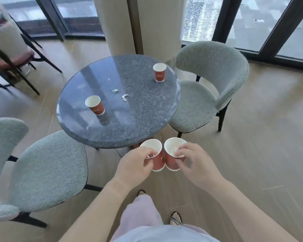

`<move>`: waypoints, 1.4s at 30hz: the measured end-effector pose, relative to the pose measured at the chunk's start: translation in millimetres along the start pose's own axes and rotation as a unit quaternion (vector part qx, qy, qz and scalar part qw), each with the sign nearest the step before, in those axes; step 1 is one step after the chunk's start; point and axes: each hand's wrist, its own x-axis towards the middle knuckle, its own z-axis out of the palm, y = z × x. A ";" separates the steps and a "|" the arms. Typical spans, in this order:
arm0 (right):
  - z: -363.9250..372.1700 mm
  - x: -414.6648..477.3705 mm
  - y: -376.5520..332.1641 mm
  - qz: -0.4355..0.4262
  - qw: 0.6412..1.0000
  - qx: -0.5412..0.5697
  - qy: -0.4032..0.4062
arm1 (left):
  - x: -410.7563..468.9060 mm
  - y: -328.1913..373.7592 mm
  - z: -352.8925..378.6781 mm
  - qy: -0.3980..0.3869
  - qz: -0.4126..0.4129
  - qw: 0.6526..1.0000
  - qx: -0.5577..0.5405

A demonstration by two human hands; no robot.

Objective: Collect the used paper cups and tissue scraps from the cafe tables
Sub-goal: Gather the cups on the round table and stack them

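A round grey stone table [138, 123] carries two upright red paper cups, one at the left [95, 105] and one at the far right [159, 72]. Between them lie two white tissue scraps, one [115, 90] nearer the centre and one [125, 97] just right of it. In front of the table's near edge my left hand [135, 165] pinches the rim of a red cup [157, 157], and my right hand [194, 163] pinches the rim of a second red cup [171, 156] with something pale inside. The two held cups touch side by side.
A grey upholstered chair [208, 88] stands right of the table and another [42, 172] at the near left. A wide pillar [140, 25] rises behind the table, with glass doors beyond. A dark-framed chair [12, 56] stands at the far left. Wooden floor lies to the right.
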 end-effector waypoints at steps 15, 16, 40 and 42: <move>43.2 211.7 -10.6 -0.027 0.999 -0.013 -0.019 | 173.5 -89.4 -73.3 -0.010 -0.004 0.999 0.033; 47.7 223.4 -12.1 -0.025 0.999 -0.011 -0.016 | 182.5 -96.6 -78.9 -0.010 0.000 0.999 0.047; 116.0 311.3 6.6 0.032 0.991 -0.111 -0.067 | 254.7 -173.7 -68.2 -0.133 0.007 0.986 0.097; 115.9 313.3 7.0 0.036 0.991 -0.106 -0.077 | 259.3 -176.8 -70.9 -0.110 0.011 0.990 0.085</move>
